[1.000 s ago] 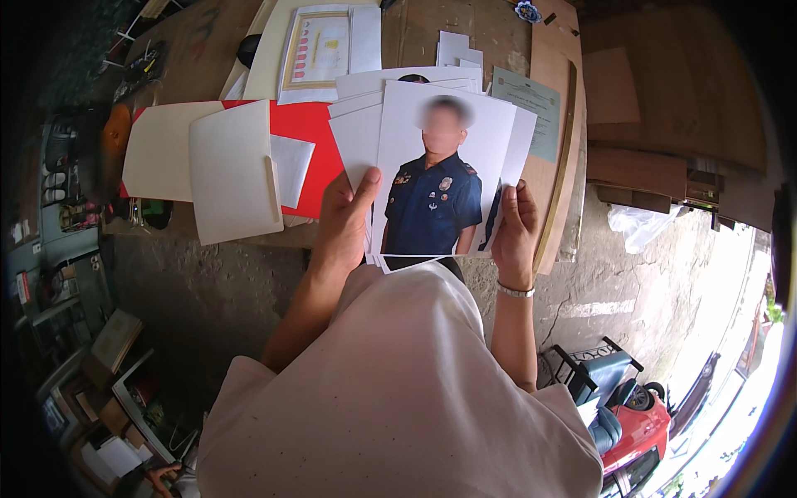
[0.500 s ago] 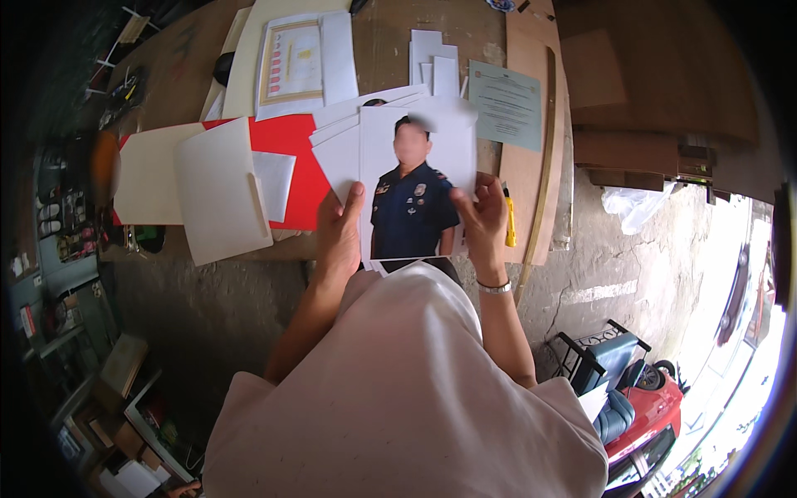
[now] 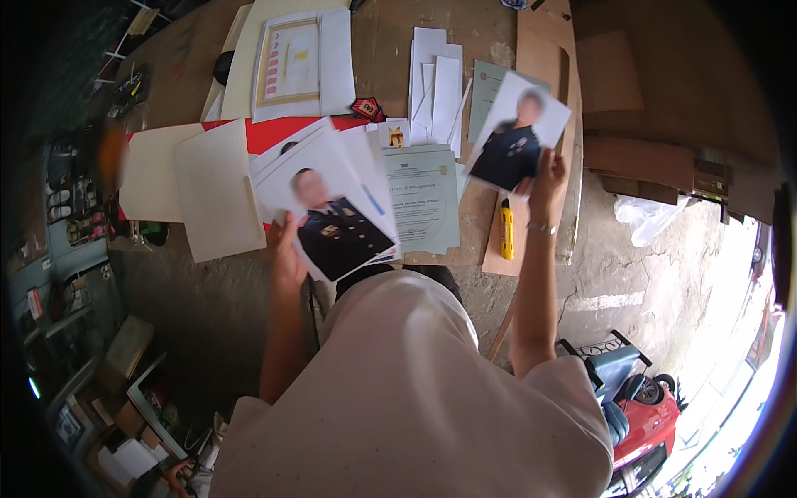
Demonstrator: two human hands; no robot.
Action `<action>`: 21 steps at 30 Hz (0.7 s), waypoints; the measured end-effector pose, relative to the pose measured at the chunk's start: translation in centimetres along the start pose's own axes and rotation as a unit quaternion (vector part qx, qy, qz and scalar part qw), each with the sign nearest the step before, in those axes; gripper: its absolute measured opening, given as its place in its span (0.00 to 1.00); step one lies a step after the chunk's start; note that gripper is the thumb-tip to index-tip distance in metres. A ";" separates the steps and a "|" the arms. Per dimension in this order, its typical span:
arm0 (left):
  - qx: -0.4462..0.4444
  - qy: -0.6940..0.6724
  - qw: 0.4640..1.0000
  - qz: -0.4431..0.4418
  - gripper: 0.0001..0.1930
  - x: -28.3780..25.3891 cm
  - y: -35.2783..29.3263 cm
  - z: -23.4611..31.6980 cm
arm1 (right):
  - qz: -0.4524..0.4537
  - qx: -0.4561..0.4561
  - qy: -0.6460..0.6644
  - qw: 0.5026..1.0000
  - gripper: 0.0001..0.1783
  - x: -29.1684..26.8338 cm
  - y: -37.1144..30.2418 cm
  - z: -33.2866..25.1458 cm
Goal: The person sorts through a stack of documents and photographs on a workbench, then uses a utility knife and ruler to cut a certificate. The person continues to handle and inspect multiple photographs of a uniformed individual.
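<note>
My left hand grips a fanned stack of large portrait photos by its lower left edge, thumb on top. The uppermost print shows a person in a dark uniform. Out to the right, my right hand pinches a single portrait photo of a uniformed person by its lower right corner, tilted above the table. Between the hands lie pale green certificates, partly covered by the stack. A yellow utility knife rests on the board just below the single photo.
A framed certificate stands out at the back left, beside white sheets. Cream boards overlap a red sheet on the left. White paper strips lie at the back middle. A wooden board runs along the table's right side.
The single photo has left the top of the stack and moved right and away in my right hand. My left hand has drawn the stack left, uncovering green certificates beneath.
</note>
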State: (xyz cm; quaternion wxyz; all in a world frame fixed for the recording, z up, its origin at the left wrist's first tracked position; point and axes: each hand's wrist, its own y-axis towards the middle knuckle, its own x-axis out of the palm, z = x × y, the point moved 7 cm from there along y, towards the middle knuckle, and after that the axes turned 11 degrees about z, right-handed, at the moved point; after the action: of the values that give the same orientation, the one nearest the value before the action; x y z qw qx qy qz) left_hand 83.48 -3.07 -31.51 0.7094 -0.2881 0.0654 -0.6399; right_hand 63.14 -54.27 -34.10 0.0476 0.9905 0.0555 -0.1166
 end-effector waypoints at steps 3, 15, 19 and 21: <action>0.005 -0.030 1.000 0.001 0.15 -2.7 0.2 1.6 | -0.002 -0.015 -0.157 0.988 0.24 0.6 6.8 4.5; -0.063 -0.075 0.993 0.063 0.20 -5.0 -3.0 0.4 | 0.054 -0.145 -0.411 0.899 0.20 5.8 10.4 6.4; -0.076 -0.031 0.991 0.106 0.17 -5.4 -2.5 0.1 | 0.126 -0.249 -0.378 0.882 0.16 5.2 8.5 3.8; -0.092 -0.039 0.993 0.062 0.16 -4.7 -2.0 -0.2 | 0.086 -0.284 -0.333 0.895 0.14 5.3 5.7 2.2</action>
State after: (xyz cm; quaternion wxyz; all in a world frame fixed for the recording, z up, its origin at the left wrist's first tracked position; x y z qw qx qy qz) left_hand 80.87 1.32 -32.00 0.7206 -0.3721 0.1137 -0.5739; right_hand 68.48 -59.61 -37.00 0.3529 0.8388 -0.0186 -0.4142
